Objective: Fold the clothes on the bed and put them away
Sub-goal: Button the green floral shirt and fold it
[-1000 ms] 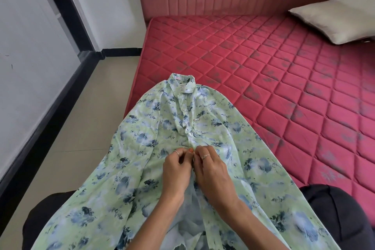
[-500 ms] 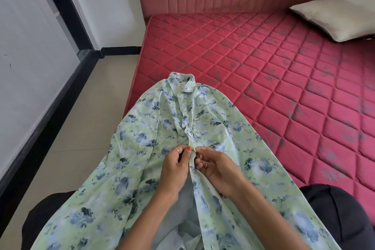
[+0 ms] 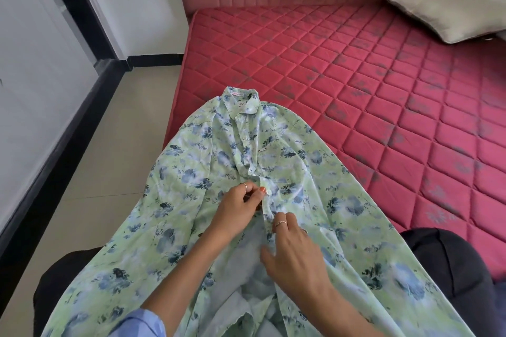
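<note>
A: Since the earlier frame the right hand (image 3: 294, 250) has been dropped lower down the placket, away from the left hand (image 3: 237, 209); the button (image 3: 269, 192) now appears fastened.

B: Grip states?

A: The placket is pinched by the left thumb and forefinger just beside the button, probably to keep it taut; the right hand is laid on the cloth with fingers loosely spread, nothing clearly gripped.

B: Garment?

A: The shirt (image 3: 315, 200) is spread collar-away over the bed (image 3: 356, 68) corner and across the lap; pale green with blue flowers, thin, wrinkled, lower front left open; not yet folded.
</note>
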`<state>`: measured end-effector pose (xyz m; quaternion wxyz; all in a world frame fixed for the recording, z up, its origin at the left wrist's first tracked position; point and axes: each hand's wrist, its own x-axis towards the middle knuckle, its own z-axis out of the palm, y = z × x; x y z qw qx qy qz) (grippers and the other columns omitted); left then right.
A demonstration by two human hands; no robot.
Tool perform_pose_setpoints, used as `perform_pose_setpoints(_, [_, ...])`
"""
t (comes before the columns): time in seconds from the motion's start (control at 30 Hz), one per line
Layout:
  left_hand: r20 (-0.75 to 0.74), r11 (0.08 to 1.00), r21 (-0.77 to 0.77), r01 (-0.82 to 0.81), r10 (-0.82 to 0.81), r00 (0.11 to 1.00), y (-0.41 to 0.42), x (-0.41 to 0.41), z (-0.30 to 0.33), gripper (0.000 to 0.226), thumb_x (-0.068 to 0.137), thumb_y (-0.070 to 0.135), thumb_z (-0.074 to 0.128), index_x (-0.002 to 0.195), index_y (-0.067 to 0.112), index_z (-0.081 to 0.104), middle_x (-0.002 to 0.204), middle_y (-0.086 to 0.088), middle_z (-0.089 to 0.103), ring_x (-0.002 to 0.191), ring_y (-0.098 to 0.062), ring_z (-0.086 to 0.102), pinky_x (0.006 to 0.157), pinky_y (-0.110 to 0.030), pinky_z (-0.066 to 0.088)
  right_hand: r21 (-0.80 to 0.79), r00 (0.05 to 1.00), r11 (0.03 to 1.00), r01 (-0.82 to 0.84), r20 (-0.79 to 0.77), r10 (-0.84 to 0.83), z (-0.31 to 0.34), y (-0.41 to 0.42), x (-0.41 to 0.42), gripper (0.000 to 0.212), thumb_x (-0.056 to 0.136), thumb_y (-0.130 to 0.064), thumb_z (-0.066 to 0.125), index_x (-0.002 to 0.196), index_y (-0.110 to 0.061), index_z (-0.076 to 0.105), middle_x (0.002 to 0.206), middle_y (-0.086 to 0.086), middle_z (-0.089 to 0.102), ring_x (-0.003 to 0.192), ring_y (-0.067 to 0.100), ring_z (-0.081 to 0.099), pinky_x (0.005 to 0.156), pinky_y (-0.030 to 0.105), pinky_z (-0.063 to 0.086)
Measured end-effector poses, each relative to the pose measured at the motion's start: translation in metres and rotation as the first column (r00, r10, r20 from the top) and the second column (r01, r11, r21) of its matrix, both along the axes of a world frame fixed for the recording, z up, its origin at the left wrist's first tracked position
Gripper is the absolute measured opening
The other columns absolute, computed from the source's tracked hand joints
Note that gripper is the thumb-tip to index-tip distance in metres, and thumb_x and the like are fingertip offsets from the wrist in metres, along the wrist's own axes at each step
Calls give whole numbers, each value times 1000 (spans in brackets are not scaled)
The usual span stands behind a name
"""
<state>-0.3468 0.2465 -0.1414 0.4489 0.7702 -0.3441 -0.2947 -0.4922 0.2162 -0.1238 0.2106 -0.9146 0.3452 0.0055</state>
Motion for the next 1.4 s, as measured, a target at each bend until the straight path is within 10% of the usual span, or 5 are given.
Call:
perform_pose_setpoints(0.2, [113, 930, 358, 87, -136, 984, 26, 19, -30, 39, 101, 23, 43, 64, 15, 42, 57, 1, 39, 51, -11, 37, 53, -30, 25, 340, 961, 928, 151, 170, -218, -18, -14, -6, 11, 91, -14, 55, 80, -13, 54, 73, 1, 58, 66, 19, 54, 59, 28, 44])
perform_pose_setpoints(0.3, [111, 825, 537, 174, -274, 955, 40, 27, -39, 26, 100, 21, 45, 83, 13, 63, 75, -6, 59, 70, -20, 54, 61, -30, 37, 527, 937, 835, 156, 189, -294, -18, -18, -13, 15, 91, -15, 62, 76, -16, 61, 68, -5, 60, 56, 6, 49, 55, 18, 40])
perform_pose_setpoints(0.6, [-378, 953, 207, 223, -133, 916, 61, -16, -28, 24, 93, 10, 61, 97, 31, 72, 101, 8, 74, 101, -5, 66, 92, -19, 49, 880, 840, 452, 147, 130, -526, -27, -14, -29, 4, 87, 0, 65, 86, 0, 68, 74, 20, 68, 68, 25, 59, 66, 37, 47])
perform_pose_setpoints(1.07, [-256, 982, 111, -153, 177, 950, 71, -70, -6, 3, 89, 22, 67, 88, 19, 66, 79, 4, 73, 75, -6, 68, 63, -12, 49, 981, 797, 195, 20, 102, -596, -13, -3, -44, 19, 76, -14, 75, 73, 2, 66, 78, 28, 59, 74, 37, 55, 72, 45, 47])
perform_pose_setpoints(1.4, [409, 997, -57, -44, 63, 910, 80, -74, 34, 11, 84, 9, 72, 82, 16, 63, 69, 9, 63, 74, -4, 63, 57, -21, 52, 715, 863, 680, 163, 231, -450, 22, -8, -40, 15, 84, -10, 68, 71, -5, 65, 58, 2, 63, 52, 16, 64, 63, 39, 56])
